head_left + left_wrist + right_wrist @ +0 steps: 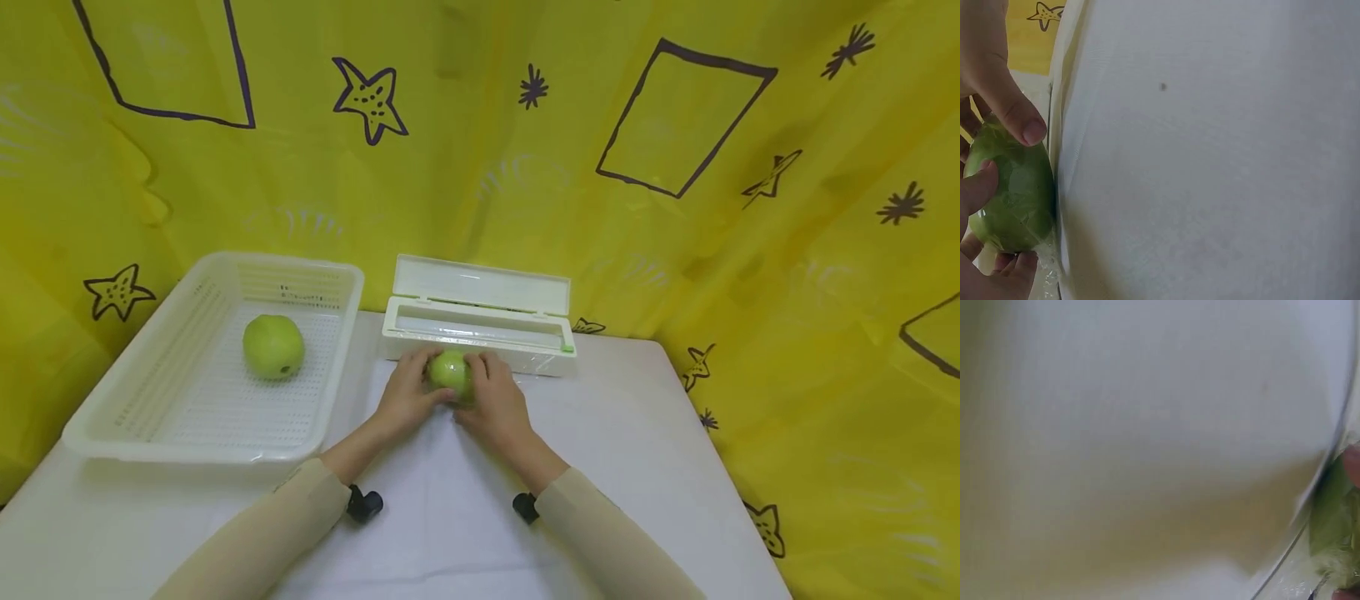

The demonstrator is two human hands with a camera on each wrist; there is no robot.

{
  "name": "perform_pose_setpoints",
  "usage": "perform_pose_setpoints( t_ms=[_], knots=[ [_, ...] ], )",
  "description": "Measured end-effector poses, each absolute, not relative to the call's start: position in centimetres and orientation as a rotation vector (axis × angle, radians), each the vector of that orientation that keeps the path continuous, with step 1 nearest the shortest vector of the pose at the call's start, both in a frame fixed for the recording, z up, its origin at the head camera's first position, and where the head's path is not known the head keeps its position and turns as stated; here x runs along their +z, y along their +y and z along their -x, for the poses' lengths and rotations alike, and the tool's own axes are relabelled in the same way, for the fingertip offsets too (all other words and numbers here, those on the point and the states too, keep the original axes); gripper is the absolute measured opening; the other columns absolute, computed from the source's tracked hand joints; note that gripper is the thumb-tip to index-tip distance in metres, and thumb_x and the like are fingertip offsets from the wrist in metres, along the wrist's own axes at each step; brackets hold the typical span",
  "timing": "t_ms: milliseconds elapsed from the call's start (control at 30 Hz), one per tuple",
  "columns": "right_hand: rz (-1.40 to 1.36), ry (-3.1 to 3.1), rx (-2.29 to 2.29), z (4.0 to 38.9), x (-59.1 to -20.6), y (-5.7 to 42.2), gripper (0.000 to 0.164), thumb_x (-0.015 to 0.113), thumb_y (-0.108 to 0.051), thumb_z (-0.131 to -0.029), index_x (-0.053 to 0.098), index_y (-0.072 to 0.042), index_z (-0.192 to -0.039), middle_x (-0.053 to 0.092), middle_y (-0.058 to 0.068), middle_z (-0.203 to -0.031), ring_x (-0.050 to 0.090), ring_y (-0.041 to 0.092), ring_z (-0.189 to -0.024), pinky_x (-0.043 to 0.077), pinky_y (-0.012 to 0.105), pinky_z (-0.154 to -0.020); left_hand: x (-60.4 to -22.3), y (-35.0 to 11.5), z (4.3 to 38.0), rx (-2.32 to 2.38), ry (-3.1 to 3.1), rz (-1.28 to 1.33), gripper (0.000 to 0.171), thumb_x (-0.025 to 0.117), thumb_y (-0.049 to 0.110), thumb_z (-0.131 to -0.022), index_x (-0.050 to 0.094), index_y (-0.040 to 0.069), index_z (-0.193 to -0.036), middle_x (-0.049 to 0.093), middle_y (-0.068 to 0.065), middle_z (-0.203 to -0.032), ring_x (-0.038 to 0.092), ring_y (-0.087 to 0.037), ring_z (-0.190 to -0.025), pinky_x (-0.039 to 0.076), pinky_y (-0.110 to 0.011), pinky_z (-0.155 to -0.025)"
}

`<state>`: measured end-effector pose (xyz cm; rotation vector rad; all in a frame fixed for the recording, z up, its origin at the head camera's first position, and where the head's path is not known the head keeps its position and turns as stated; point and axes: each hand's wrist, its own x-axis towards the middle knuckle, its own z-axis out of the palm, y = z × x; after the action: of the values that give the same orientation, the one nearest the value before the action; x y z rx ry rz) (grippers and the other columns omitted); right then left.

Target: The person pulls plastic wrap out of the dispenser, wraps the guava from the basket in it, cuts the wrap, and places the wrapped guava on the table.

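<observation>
A round green fruit [451, 374], wrapped in clear plastic film, is held between both hands in front of the cling film box [480, 354]. My left hand [408, 387] grips its left side, with the thumb across the near face. My right hand [497, 402] holds the right side with bent fingers. In the left wrist view, the shiny film lies tight over the fruit [1013, 187], with crumpled film [1047, 262] at its lower edge. Only an edge of the wrapped fruit [1332, 515] and some fingertips [1352, 464] show in the right wrist view.
The film box's lid [482, 285] stands raised at the back, with a film roll [480, 332] inside. To the left, a white plastic basket [202, 454] contains another green fruit [273, 347]. A white cloth covers the table [637, 467], and a yellow curtain [465, 192] hangs behind.
</observation>
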<state>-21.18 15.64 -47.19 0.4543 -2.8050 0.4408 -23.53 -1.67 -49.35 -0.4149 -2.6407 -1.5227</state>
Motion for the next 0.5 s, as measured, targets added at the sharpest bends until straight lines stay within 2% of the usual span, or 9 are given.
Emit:
perform_pose_setpoints(
  t_ms=[167, 267, 367, 500],
  knots=[
    [-0.489, -2.767, 0.372, 22.2, -47.1, 15.7, 0.076, 0.094, -0.025, -0.066, 0.054, -0.006, -0.128, 0.058, 0.011, -0.127, 0.059, 0.03, -0.111, 0.057, 0.045, -0.084, -49.6, -2.0, 24.2, -1.517, -2.655, 0.413, 0.073, 0.085, 0.024, -0.079, 0.05, 0.008, -0.142, 0.052, -0.017, -0.138, 0.051, -0.033, -0.126, 0.042, -0.048, -0.108],
    [-0.508, -2.794, 0.404, 22.7, -46.9, 16.0, 0.076, 0.093, -0.026, -0.067, 0.055, -0.006, -0.13, 0.058, 0.011, -0.128, 0.059, 0.029, -0.114, 0.055, 0.044, -0.092, -49.5, -2.2, 24.4, -1.518, -2.658, 0.425, 0.074, 0.084, 0.027, -0.079, 0.05, 0.01, -0.143, 0.052, -0.015, -0.142, 0.049, -0.033, -0.129, 0.039, -0.05, -0.11],
    [-0.518, -2.826, 0.506, 22.9, -46.9, 16.4, 0.077, 0.092, -0.027, -0.07, 0.054, -0.006, -0.134, 0.058, 0.011, -0.133, 0.057, 0.03, -0.121, 0.049, 0.043, -0.101, -49.6, -2.2, 24.4, -1.522, -2.667, 0.419, 0.072, 0.082, 0.029, -0.082, 0.05, 0.013, -0.143, 0.051, -0.013, -0.143, 0.049, -0.032, -0.129, 0.04, -0.05, -0.108],
    [-0.486, -2.814, 0.685, 23.0, -46.8, 16.9, 0.074, 0.09, -0.027, -0.072, 0.056, -0.01, -0.135, 0.061, 0.008, -0.133, 0.058, 0.028, -0.121, 0.048, 0.044, -0.101, -49.7, -2.1, 24.3, -1.528, -2.643, 0.398, 0.067, 0.077, 0.034, -0.087, 0.046, 0.012, -0.142, 0.056, -0.014, -0.136, 0.054, -0.031, -0.123, 0.045, -0.048, -0.102]
  ],
)
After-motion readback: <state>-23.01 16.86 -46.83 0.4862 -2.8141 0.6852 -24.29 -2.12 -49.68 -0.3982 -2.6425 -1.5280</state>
